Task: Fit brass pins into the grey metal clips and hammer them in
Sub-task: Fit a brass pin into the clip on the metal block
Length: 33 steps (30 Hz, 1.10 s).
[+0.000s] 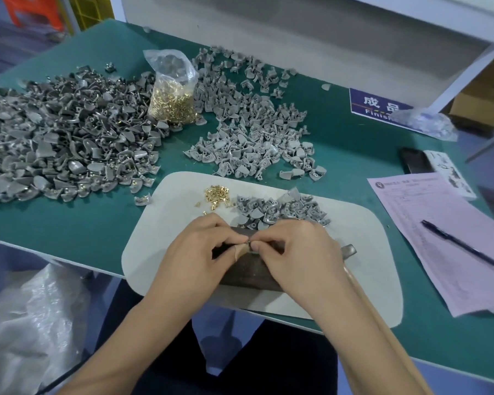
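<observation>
Over the dark, worn metal block [251,273] at the near edge of the pale grey felt mat [169,246], the person's left hand [200,249] and right hand [294,249] are meeting fingertip to fingertip. Both hands are pinching, fingers curled narrow, around one small grey metal clip [249,243] held between them just above the block; whether a pin is already sitting in it is too small to tell. A hammer with a wooden handle [351,276] is lying to the right of the block, its grey steel head [348,250] showing past the right knuckles and its handle running under the right forearm.

Just beyond the hands, a small heap of grey clips [283,208] is resting on the mat, with a loose scatter of short brass pins [216,195] to its left. Farther back on the green tabletop [69,223], a clear plastic bag of brass pins [173,95] is standing between a large pile of clips with brass showing in them [63,132] on the left and a looser spread of plain grey clips [251,126] on the right. A pink printed form [439,243] with a dark pen [462,245] on it is lying at the right.
</observation>
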Each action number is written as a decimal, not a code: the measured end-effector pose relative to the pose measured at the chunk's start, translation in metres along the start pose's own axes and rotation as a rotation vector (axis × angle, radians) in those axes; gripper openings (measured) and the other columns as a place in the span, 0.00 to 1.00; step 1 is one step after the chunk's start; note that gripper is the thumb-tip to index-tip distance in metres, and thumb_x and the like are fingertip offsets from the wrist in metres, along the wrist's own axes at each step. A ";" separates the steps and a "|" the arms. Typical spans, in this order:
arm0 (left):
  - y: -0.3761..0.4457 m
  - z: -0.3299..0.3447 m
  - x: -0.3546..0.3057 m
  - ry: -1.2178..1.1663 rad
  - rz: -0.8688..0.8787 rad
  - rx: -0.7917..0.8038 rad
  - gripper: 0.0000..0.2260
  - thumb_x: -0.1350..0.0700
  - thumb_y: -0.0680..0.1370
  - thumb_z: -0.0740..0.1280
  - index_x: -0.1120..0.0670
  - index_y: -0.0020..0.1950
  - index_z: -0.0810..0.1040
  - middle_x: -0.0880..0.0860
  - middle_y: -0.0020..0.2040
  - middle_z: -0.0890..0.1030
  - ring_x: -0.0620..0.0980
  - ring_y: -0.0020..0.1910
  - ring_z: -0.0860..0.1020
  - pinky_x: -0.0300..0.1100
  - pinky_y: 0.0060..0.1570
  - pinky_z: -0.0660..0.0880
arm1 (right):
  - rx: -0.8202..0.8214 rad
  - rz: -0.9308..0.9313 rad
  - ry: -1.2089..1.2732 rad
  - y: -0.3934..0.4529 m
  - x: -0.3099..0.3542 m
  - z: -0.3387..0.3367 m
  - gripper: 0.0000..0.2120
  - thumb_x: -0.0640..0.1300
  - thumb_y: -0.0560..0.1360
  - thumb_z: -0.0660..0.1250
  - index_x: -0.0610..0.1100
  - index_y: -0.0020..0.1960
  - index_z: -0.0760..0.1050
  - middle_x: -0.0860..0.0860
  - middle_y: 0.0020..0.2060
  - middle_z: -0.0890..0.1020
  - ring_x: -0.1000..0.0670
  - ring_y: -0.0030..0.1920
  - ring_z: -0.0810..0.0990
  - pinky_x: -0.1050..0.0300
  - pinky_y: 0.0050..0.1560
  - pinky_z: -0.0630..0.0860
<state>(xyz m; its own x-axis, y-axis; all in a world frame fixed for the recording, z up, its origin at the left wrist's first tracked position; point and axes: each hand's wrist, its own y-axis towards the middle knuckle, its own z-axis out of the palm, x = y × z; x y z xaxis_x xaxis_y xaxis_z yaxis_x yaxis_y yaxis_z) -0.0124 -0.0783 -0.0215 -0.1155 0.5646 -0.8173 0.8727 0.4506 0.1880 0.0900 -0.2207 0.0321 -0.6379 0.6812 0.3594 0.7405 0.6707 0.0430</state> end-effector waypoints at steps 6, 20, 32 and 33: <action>0.000 -0.001 -0.004 -0.016 -0.011 0.019 0.05 0.55 0.75 0.76 0.44 0.46 0.86 0.43 0.42 0.79 0.42 0.46 0.77 0.32 0.43 0.69 | -0.176 -0.011 -0.037 -0.008 0.001 0.011 0.03 0.54 0.72 0.74 0.62 0.45 0.83 0.62 0.36 0.82 0.52 0.42 0.80 0.59 0.35 0.67; 0.002 -0.004 -0.002 0.022 0.034 0.024 0.03 0.52 0.74 0.75 0.43 0.44 0.85 0.42 0.42 0.78 0.44 0.45 0.77 0.34 0.43 0.70 | -0.195 0.012 0.050 -0.015 -0.005 0.019 0.03 0.55 0.75 0.73 0.63 0.46 0.85 0.61 0.38 0.83 0.52 0.47 0.78 0.56 0.38 0.75; 0.003 -0.004 -0.004 0.208 0.100 0.012 0.00 0.47 0.76 0.73 0.42 0.46 0.83 0.40 0.42 0.77 0.42 0.45 0.74 0.43 0.41 0.72 | -0.467 0.447 0.034 -0.072 -0.077 0.027 0.23 0.59 0.78 0.67 0.52 0.71 0.73 0.51 0.56 0.78 0.44 0.58 0.73 0.48 0.47 0.72; 0.003 -0.004 -0.003 0.218 0.100 0.006 0.00 0.47 0.76 0.72 0.41 0.46 0.83 0.40 0.42 0.77 0.41 0.45 0.74 0.42 0.40 0.71 | -0.425 0.538 -0.078 -0.082 -0.089 0.025 0.26 0.59 0.77 0.68 0.49 0.71 0.73 0.45 0.59 0.78 0.39 0.59 0.71 0.44 0.50 0.72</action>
<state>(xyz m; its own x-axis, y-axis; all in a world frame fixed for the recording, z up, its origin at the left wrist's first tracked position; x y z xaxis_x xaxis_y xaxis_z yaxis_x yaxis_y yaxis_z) -0.0114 -0.0762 -0.0163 -0.1272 0.7425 -0.6576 0.8879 0.3808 0.2582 0.0807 -0.3292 -0.0263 -0.1597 0.9169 0.3657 0.9670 0.0707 0.2450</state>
